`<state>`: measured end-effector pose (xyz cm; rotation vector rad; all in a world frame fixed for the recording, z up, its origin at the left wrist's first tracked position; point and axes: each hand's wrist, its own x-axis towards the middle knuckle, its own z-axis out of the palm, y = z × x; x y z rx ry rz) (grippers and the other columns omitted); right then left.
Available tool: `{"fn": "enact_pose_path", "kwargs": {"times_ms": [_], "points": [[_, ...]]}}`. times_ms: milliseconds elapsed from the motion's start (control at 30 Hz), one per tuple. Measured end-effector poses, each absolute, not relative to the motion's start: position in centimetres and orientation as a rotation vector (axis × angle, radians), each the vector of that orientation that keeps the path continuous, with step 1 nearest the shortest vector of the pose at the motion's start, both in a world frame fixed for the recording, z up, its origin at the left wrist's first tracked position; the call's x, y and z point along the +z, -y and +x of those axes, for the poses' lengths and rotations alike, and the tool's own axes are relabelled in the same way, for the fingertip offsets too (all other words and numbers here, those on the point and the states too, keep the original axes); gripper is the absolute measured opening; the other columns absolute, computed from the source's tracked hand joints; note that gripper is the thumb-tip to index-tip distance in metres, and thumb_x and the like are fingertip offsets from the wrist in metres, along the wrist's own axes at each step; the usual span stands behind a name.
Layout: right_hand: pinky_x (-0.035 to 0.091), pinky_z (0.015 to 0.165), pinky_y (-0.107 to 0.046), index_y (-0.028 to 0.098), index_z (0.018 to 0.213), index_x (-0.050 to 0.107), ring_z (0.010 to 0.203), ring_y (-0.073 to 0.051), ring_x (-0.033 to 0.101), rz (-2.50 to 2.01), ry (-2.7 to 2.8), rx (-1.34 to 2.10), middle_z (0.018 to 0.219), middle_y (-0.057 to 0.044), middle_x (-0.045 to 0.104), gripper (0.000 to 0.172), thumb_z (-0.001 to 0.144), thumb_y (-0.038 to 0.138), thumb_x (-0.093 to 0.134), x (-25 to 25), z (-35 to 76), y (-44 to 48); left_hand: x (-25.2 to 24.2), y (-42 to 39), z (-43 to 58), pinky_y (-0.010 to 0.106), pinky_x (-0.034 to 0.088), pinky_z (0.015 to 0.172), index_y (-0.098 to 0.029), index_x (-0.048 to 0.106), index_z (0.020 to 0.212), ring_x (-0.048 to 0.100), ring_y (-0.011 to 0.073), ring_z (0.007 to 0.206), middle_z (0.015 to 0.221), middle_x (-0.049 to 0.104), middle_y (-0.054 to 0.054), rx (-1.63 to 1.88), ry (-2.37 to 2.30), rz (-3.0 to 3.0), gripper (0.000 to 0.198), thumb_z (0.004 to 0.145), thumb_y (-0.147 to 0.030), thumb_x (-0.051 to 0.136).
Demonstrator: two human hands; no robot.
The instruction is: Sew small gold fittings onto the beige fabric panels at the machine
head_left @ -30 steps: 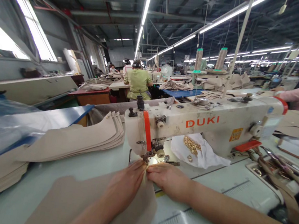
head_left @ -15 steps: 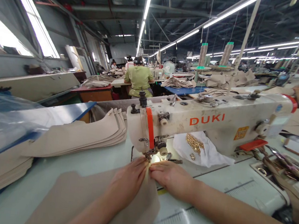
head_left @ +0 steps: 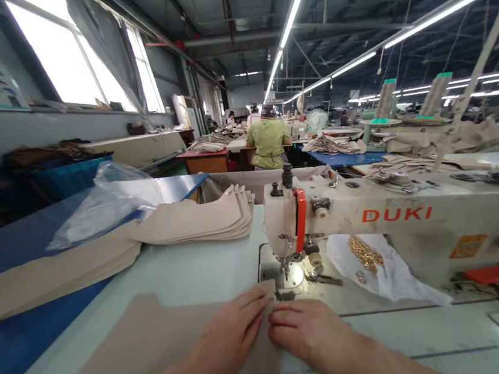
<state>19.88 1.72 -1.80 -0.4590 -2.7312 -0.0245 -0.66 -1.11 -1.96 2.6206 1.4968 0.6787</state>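
A flat beige fabric panel (head_left: pixel 154 333) lies on the pale green machine table, its narrow corner just in front of the sewing machine's (head_left: pixel 279 221) presser foot (head_left: pixel 286 265). My left hand (head_left: pixel 232 327) rests over the panel, fingers pressed together on its edge near that corner. Opposite it, my right hand (head_left: pixel 311 334) pinches the same edge from the right, fingertips curled and almost touching the left ones. Under the machine's lamp the bare metal needle plate (head_left: pixel 295 276) shows, apart from the fabric. Both thumbs are largely hidden.
Stacked beige panels (head_left: pixel 195 223) lie to the left, with a clear plastic bag (head_left: pixel 115 201) behind. Gold chain (head_left: pixel 363 254) sits on a white cloth (head_left: pixel 401 281) under the machine arm. Ahead, a person in a green shirt (head_left: pixel 268 141) sits facing away.
The panel's edge has come out from under the presser foot toward me, with both hands drawn back from the needle. My view has turned left.
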Motion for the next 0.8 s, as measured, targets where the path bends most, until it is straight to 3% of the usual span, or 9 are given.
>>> {"fn": "enact_pose_path", "kwargs": {"times_ms": [100, 267, 400, 667, 800], "points": [[0.044, 0.089, -0.027, 0.017, 0.091, 0.062, 0.097, -0.016, 0.058, -0.429, 2.739, -0.049, 0.096, -0.004, 0.067, 0.02, 0.094, 0.021, 0.043, -1.9, 19.7, -1.6, -1.8, 0.8, -0.4, 0.035, 0.051, 0.091, -0.022, 0.059, 0.11, 0.061, 0.0183, 0.103, 0.113, 0.065, 0.005, 0.794, -1.526, 2.502, 0.031, 0.082, -0.014, 0.051], [0.045, 0.089, -0.028, 0.018, 0.091, 0.062, 0.096, -0.016, 0.058, -0.464, 2.751, -0.101, 0.097, -0.004, 0.067, 0.022, 0.095, 0.022, 0.041, -1.7, 19.8, -1.7, -0.6, -1.3, 1.3, 0.035, 0.051, 0.079, -0.02, 0.064, 0.077, 0.06, 0.0198, 0.086, 0.086, 0.065, 0.004, 0.862, -1.528, 2.412, 0.014, 0.077, -0.01, 0.054], [0.046, 0.086, -0.027, 0.017, 0.088, 0.062, 0.092, -0.016, 0.059, -0.492, 2.755, -0.106, 0.094, -0.004, 0.067, 0.021, 0.094, 0.021, 0.042, -1.5, 19.7, -1.5, -0.2, -1.5, 1.7, 0.036, 0.049, 0.076, -0.019, 0.064, 0.07, 0.058, 0.0206, 0.083, 0.079, 0.063, 0.004, 0.834, -1.583, 2.358, 0.015, 0.074, -0.007, 0.055], [0.046, 0.088, -0.025, 0.018, 0.088, 0.065, 0.09, -0.015, 0.061, -0.532, 2.678, 0.003, 0.092, -0.004, 0.068, 0.026, 0.094, 0.02, 0.04, -1.6, 19.3, -1.2, -0.5, -0.8, 1.9, 0.035, 0.05, 0.078, -0.019, 0.064, 0.075, 0.059, 0.0202, 0.085, 0.082, 0.065, 0.004, 0.873, -1.664, 2.348, 0.015, 0.075, -0.007, 0.054], [0.047, 0.086, -0.025, 0.017, 0.086, 0.066, 0.088, -0.015, 0.062, -0.554, 2.659, 0.051, 0.09, -0.004, 0.069, 0.028, 0.095, 0.023, 0.04, -1.3, 19.4, -1.0, -1.6, 1.9, -0.4, 0.037, 0.047, 0.094, -0.02, 0.058, 0.111, 0.056, 0.021, 0.109, 0.116, 0.062, 0.008, 0.935, -1.7, 2.462, 0.032, 0.079, -0.016, 0.055]]}}
